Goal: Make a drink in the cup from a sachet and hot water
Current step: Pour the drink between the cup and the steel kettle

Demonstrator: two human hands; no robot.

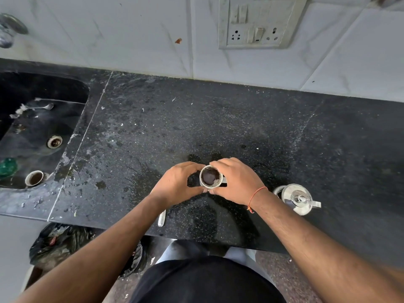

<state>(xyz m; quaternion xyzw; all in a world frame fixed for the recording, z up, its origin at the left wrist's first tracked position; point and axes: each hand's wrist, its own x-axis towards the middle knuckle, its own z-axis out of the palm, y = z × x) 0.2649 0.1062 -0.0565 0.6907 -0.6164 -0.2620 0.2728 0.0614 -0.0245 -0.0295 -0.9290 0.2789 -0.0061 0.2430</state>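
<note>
Two hands are seen, both wrapped round one cup (210, 177). The left hand (178, 184) is curled against the cup's left side, fingers over the far rim, thumb at the near side. The right hand (235, 181) is curled round the right side; an orange thread (254, 196) is tied at its wrist. The cup is white, held just above or on the black worktop (218, 119) near its front edge; contact with the surface cannot be told. Dark liquid with a ring of froth is seen inside. A small dark item is glimpsed under the right fingers beside the cup; not identifiable.

One metal spoon handle (162, 218) is partly hidden under the left wrist, near the worktop edge. One steel kettle (295, 199) with a lid knob is placed just right of the right forearm, partly covered by it. Wet patches and white crumbs are scattered on the worktop.

One sink (72, 127) is set at the left, well apart from the hands. In it: one second used cup (34, 178), one spoon (41, 107), one green object (8, 167), one drain (54, 142). One socket panel (258, 25) is fixed on the tiled wall. One black bin bag (59, 243) lies on the floor below the worktop.
</note>
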